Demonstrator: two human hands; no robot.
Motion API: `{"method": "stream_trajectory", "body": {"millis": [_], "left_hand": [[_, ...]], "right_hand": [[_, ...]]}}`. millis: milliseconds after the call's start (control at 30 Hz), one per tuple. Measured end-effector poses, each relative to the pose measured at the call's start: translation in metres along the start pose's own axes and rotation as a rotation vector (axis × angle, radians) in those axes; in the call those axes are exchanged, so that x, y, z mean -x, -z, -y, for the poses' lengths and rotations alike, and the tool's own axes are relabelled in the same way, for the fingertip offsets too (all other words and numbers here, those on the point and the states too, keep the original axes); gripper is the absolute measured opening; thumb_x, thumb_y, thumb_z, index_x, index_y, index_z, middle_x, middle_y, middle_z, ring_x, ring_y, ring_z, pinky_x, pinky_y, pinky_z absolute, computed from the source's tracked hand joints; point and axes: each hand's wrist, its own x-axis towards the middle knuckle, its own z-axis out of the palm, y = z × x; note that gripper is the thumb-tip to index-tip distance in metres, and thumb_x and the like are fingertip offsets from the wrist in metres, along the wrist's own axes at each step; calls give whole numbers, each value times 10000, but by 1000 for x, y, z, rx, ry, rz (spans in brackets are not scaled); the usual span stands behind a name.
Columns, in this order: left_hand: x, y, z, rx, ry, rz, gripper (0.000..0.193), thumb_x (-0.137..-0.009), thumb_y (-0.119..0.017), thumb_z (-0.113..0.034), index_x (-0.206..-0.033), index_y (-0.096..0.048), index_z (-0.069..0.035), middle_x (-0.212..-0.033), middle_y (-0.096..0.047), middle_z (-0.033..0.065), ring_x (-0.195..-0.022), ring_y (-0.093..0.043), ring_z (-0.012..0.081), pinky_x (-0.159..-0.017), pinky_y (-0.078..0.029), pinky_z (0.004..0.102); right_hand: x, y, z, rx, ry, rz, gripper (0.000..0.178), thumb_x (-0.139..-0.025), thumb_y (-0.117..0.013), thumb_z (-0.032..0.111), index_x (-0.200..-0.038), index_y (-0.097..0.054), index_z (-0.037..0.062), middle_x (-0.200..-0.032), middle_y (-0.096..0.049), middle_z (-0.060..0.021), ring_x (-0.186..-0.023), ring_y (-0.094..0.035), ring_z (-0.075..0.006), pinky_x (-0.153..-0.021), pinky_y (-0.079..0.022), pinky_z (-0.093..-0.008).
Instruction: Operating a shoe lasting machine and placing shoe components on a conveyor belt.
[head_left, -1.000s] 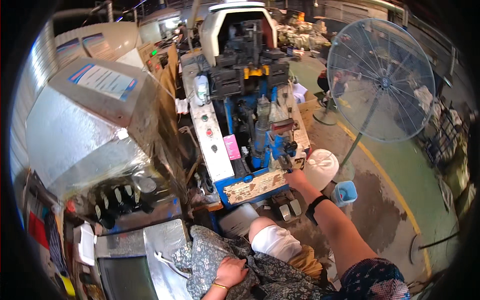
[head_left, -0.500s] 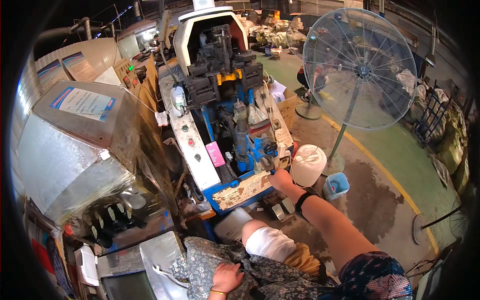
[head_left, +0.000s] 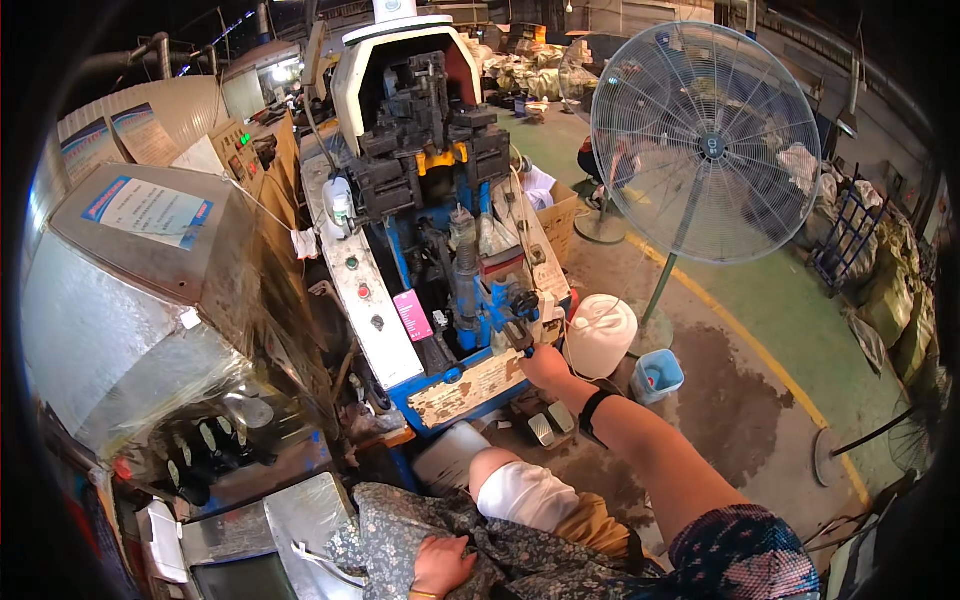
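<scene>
My right hand [head_left: 543,368] is closed round what looks like a lever handle at the front right corner of a blue and white machine [head_left: 405,362]. Its grip hides most of the handle. Just above that hand is a blue clamp-like fitting [head_left: 497,305] with a dark round knob. Behind it stands a greyish cylinder [head_left: 463,250], and further back are blackened jaw blocks [head_left: 430,150] with a yellow piece. Palm down, my left hand [head_left: 443,567] lies on a dark floral cloth [head_left: 385,515] over my lap, fingers loosely stretched and holding nothing.
A white jug [head_left: 603,335] and a blue bucket [head_left: 657,376] stand right of the machine, before a large pedestal fan [head_left: 711,148]. Two foot pedals [head_left: 541,430] sit below its front edge. On the left is a metal-hooded unit [head_left: 125,290] with dark shoe-like shapes under it.
The whole view has shifted a little, so the scene sits slightly further left. My right hand stays at the handle and my left on the cloth.
</scene>
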Motion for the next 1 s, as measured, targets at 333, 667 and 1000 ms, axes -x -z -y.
{"method": "stream_trajectory", "body": {"millis": [333, 667, 1000], "left_hand": [[-1, 0, 3, 19, -48, -55, 402, -816, -634, -387, -1103, -670, -108, -1007, -698, 74, -989, -637, 227, -978, -402, 405], [0, -2, 4, 22, -26, -31, 416, -828, -630, -402, -1124, -658, -110, -1060, -687, 72, -1037, -622, 226, -1000, -398, 413], [0, 0, 3, 28, -16, -6, 425, -840, -614, -413, -1136, -658, -111, -1066, -686, 74, -1055, -614, 227, -1019, -380, 414]], "right_hand": [[-2, -2, 1, 29, -11, -38, 472, -803, -604, 331, -1117, -620, -21, -1019, -665, -251, -963, -639, -391, -845, -507, -441], [-4, -4, -2, 37, -16, -38, 450, -787, -620, 312, -1084, -625, -26, -1025, -663, -253, -973, -638, -385, -838, -513, -435], [7, 10, 13, 31, -40, 8, 448, -814, -581, 292, -1092, -602, -58, -1034, -646, -282, -1010, -615, -408, -883, -490, -444]]}}
